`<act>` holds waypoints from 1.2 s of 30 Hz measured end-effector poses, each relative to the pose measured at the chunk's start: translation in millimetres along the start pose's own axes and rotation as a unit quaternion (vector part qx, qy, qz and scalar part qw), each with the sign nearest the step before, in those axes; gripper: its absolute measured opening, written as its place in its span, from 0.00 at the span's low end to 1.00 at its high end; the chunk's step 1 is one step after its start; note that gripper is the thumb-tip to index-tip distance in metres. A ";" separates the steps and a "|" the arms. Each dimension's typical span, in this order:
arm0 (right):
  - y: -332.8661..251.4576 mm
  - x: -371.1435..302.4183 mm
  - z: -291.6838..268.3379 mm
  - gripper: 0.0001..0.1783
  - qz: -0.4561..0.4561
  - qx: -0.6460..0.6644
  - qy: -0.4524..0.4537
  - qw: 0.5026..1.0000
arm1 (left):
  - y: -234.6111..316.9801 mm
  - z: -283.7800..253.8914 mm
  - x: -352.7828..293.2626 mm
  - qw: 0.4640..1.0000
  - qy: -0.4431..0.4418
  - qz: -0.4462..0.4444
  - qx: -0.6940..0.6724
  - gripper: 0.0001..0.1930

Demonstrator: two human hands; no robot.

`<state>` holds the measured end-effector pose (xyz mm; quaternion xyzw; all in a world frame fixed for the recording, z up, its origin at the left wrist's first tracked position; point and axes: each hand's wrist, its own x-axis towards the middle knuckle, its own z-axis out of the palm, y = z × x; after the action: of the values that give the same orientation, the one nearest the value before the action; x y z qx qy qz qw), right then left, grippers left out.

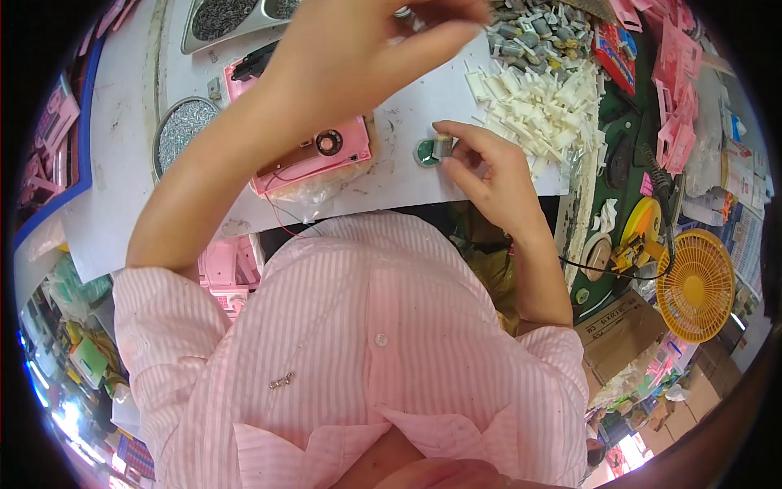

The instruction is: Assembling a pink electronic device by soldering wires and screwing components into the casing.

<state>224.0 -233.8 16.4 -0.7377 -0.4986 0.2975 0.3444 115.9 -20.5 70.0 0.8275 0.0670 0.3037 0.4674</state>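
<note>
My right hand [495,181] pinches a small silver motor [441,147] between thumb and forefinger, low over the white tabletop. Right beside the motor lies a small round green dish [425,152]. My left hand [383,49] reaches across the table's far side, its fingertips bent, smeared by motion and partly cut off by the picture's upper edge; whether it holds anything I cannot make out. Beneath my left forearm sits a pink plastic housing [358,147] with a black wheel [328,143] and thin red and black wires, resting on clear plastic wrap [314,200].
White plastic parts [538,114] are heaped at the right, with a pile of small motors [538,37] behind them. A round bowl of silver screws [186,126] and a metal tray [254,20] of dark screws stand left. A yellow fan [695,285] is far right.
</note>
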 end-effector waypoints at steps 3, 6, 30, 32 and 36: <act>-5.1 8.3 7.2 0.20 -0.039 -0.060 -0.003 0.997 | 13.0 -26.0 -60.7 0.989 0.002 -0.130 -0.070 0.06; -7.3 10.3 11.2 0.21 -0.043 -0.101 -0.011 0.994 | 12.3 -30.2 -104.2 0.969 0.000 -0.201 -0.145 0.08; -45.2 19.2 56.0 0.25 0.070 0.421 -0.098 0.899 | 20.9 -8.3 -159.5 0.935 0.056 -0.290 -0.196 0.22; -48.1 15.9 60.1 0.24 0.044 0.397 -0.068 0.914 | 19.1 -6.4 -161.5 0.937 0.068 -0.270 -0.212 0.23; -48.1 13.4 65.6 0.21 -0.103 0.227 0.026 0.968 | 17.9 -6.3 -167.4 0.969 0.083 -0.180 -0.145 0.21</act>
<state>151.5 -194.6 15.4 -0.5921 -0.4821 0.3467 0.5447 -25.7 -91.9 13.3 0.6967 0.2090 0.2886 0.6226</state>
